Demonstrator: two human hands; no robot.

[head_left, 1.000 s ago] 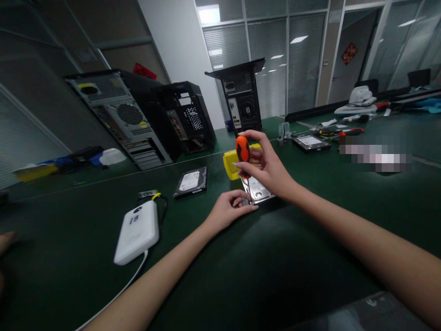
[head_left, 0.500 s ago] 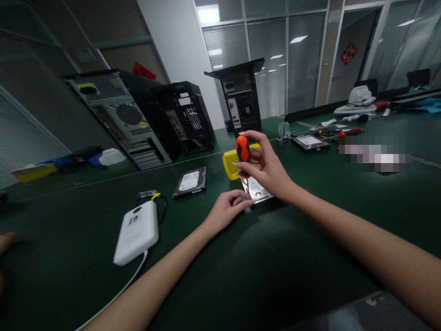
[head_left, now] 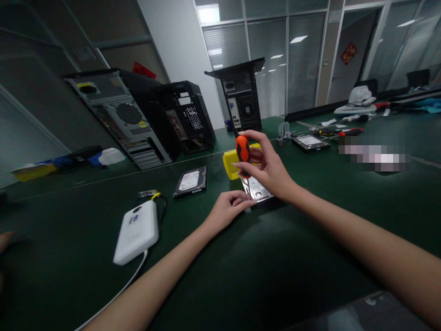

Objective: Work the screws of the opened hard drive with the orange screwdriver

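Note:
An orange-and-black screwdriver [head_left: 243,151] stands nearly upright in my right hand [head_left: 267,163], its handle gripped between thumb and fingers. The shaft points down at the near left corner of a silver hard drive [head_left: 259,192] lying on the table. My left hand [head_left: 229,207] is closed at that same corner, thumb and fingertips on the drive's edge beside the screwdriver tip. The tip itself is too small and partly covered to make out. Just behind the drive sits a yellow case [head_left: 230,164], partly hidden by my right hand.
Another hard drive [head_left: 190,182] and a white power bank [head_left: 137,233] with a cable lie to the left. Computer cases [head_left: 129,115] stand behind. At right are a third hard drive [head_left: 310,142] and pliers [head_left: 351,132]. Part of another person's hand [head_left: 6,240] shows at the left edge.
Both hands stay almost in place. The left fingertips have shifted very slightly to the right at the drive's corner.

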